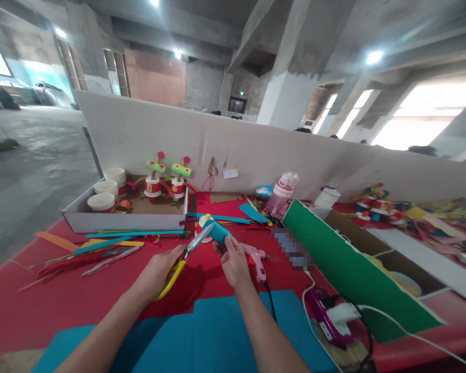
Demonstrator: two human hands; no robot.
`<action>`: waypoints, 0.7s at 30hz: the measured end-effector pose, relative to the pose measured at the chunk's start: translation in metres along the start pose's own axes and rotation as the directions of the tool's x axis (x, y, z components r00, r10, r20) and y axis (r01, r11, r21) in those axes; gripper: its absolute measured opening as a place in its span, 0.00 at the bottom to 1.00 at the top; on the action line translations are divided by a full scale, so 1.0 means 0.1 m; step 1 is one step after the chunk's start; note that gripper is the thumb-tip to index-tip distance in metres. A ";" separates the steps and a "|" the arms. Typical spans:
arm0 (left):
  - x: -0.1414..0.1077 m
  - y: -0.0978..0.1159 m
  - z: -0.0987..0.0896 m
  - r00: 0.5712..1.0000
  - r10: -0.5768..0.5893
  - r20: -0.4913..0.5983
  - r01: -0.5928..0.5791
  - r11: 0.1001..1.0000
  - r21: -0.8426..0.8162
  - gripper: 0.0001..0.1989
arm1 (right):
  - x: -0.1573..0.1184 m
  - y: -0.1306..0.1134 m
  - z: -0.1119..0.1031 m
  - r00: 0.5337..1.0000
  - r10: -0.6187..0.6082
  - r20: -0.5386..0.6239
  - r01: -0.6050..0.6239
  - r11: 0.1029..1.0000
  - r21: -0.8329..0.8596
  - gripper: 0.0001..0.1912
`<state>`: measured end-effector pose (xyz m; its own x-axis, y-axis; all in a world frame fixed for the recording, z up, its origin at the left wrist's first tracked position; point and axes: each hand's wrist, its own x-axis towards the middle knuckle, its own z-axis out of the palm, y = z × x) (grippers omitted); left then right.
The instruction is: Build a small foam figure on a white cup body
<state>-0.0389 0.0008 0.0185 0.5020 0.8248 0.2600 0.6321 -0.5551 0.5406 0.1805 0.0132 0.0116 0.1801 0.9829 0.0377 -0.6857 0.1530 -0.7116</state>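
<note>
My left hand grips a pair of scissors with yellow handles, blades pointing up and to the right. Between the fingers of my right hand is a blue paper tube. The scissor blades lie against or just in front of the tube's left end; whether they touch it I cannot tell. Behind them stands a small white paper cup, partly hidden, with a dark coiled paper strip at its left side. A pink glue gun with a lit red light rests just right of my right hand.
A white tray at the back left holds paper cups and two cup figures. Paper strips lie before it. Blue sheets cover the front edge. At right are a green-sided box, purple power strip and pink bottle.
</note>
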 end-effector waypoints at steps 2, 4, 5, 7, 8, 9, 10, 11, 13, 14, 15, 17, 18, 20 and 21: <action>0.00 0.01 -0.01 1.000 -0.008 0.009 0.008 1.000 -0.003 0.20 | 0.00 -0.01 0.00 1.000 0.012 0.004 -0.012 1.000 0.004 0.17; 0.00 0.02 -0.02 1.000 -0.008 0.014 0.008 1.000 0.012 0.20 | 0.00 -0.02 -0.01 0.999 0.048 -0.004 -0.047 0.999 0.016 0.21; 0.00 0.03 -0.02 1.000 -0.006 0.018 0.005 1.000 0.024 0.20 | 0.01 -0.03 -0.02 0.997 0.070 -0.017 -0.069 0.997 0.021 0.23; 0.01 0.03 -0.03 1.000 -0.001 0.024 0.000 0.999 0.052 0.20 | 0.01 -0.03 -0.04 0.994 0.099 -0.054 -0.099 0.995 0.017 0.23; 0.01 0.03 -0.04 1.000 -0.001 0.026 -0.001 0.998 0.063 0.20 | 0.02 -0.03 -0.05 0.992 0.107 -0.069 -0.107 0.994 0.005 0.21; 0.01 0.03 -0.04 1.000 -0.002 0.028 0.000 0.997 0.071 0.19 | 0.02 -0.03 -0.06 0.991 0.109 -0.076 -0.110 0.994 -0.007 0.20; 0.01 0.04 -0.04 1.000 -0.002 0.029 0.000 0.997 0.078 0.19 | 0.02 -0.03 -0.07 0.992 0.107 -0.071 -0.108 0.994 -0.012 0.19; 0.01 0.04 -0.04 1.000 -0.003 0.027 0.001 0.996 0.084 0.19 | 0.02 -0.04 -0.07 0.993 0.100 -0.057 -0.101 0.995 -0.007 0.18; 0.01 0.04 -0.05 1.000 -0.005 0.026 0.002 0.996 0.095 0.19 | 0.02 -0.05 -0.06 0.995 0.089 -0.036 -0.088 0.995 0.037 0.17; 0.01 0.04 -0.05 1.000 -0.005 0.025 0.002 0.995 0.100 0.19 | 0.02 -0.05 -0.06 0.995 0.089 -0.038 -0.086 0.994 0.070 0.16; 0.01 0.05 -0.05 1.000 -0.005 0.023 0.002 0.994 0.105 0.19 | 0.01 -0.06 -0.05 0.994 0.095 -0.051 -0.090 0.991 0.102 0.16; 0.01 0.05 -0.06 1.000 -0.006 0.026 0.003 0.994 0.113 0.19 | 0.00 -0.08 -0.03 0.987 0.137 -0.080 -0.124 0.982 0.144 0.14; 0.01 0.05 -0.06 1.000 -0.008 0.030 0.004 0.993 0.116 0.19 | 0.00 -0.09 -0.02 0.982 0.165 -0.088 -0.150 0.977 0.154 0.14; 0.01 0.05 -0.07 0.999 -0.012 0.036 0.008 0.992 0.122 0.19 | -0.01 -0.10 -0.02 0.971 0.219 -0.095 -0.201 0.966 0.163 0.14; 0.01 0.05 -0.06 0.999 -0.012 0.038 0.007 0.992 0.122 0.19 | 0.00 -0.10 -0.02 0.967 0.236 -0.097 -0.218 0.962 0.165 0.13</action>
<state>-0.0389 -0.0003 0.0267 0.5163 0.8268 0.2232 0.7032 -0.5581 0.4405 0.1887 0.0111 0.0169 0.0806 0.9766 -0.1996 -0.8150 -0.0508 -0.5772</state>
